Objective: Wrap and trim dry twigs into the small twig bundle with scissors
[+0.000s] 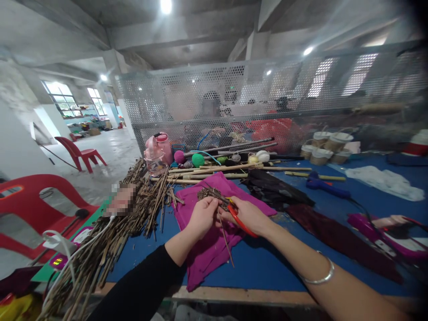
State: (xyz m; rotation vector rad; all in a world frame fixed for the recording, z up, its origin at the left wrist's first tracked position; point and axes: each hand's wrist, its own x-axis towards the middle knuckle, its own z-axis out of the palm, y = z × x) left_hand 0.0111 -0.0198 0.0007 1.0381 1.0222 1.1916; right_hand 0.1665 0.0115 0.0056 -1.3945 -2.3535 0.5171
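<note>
On a magenta cloth point(214, 249), my left hand point(203, 215) pinches a thin brown twig point(227, 244), which slants down toward the table's front edge. My right hand point(249, 215) is closed around red-handled scissors point(241, 223) with a bit of yellow near the pivot. Their blades point left, close to the fingertips of my left hand. Whether the blades touch the twig is hard to make out. Just beyond both hands lies a small heap of short twig pieces point(207, 192) on the cloth.
A large pile of twigs point(133, 214) covers the table's left side. Yarn balls point(198, 160) and bamboo sticks point(214, 169) lie behind the cloth. To the right are dark fabric point(277, 186), a blue glue gun point(327, 186) and cables. A perforated metal screen point(187, 96) stands at the back.
</note>
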